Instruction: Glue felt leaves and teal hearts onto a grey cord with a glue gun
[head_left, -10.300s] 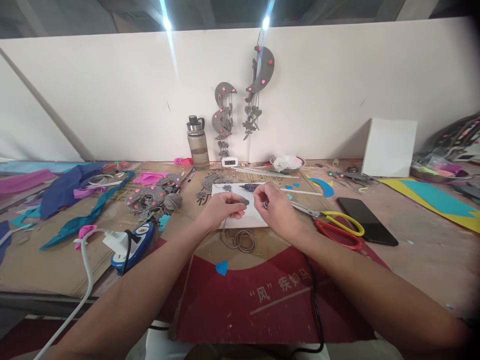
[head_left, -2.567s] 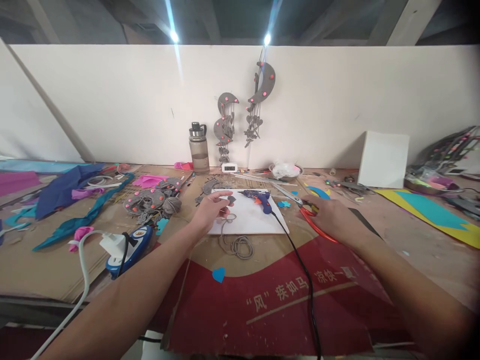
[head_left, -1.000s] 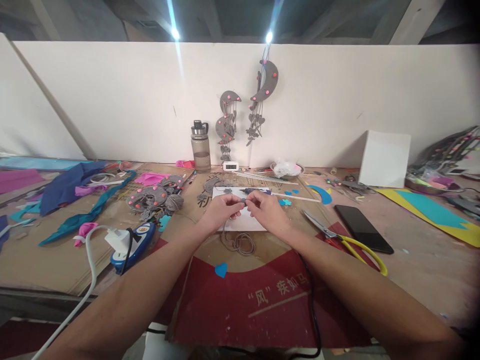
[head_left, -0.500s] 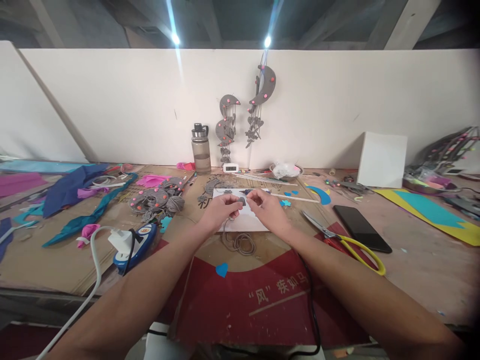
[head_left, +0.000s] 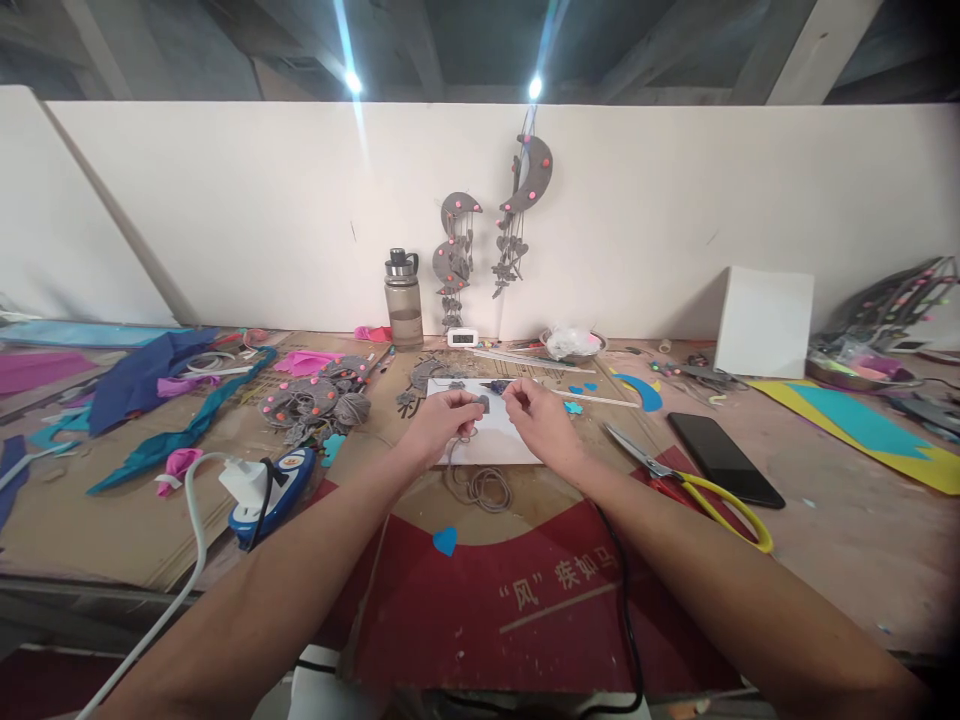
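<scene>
Grey, small, flat piece (head_left: 484, 404) sits pinched in the left hand (head_left: 442, 418), above a white rectangular board (head_left: 501, 448); the right hand (head_left: 535, 418) is just rightward, apart, its grip unclear.

A grey piece (head_left: 484, 404) is pinched in the left hand (head_left: 448, 415) over a white sheet (head_left: 495, 447), with the right hand (head_left: 534, 415) held just beside it. Scissors (head_left: 661, 468) and a phone (head_left: 726, 460) are laid on the tabletop (head_left: 847, 540).
</scene>
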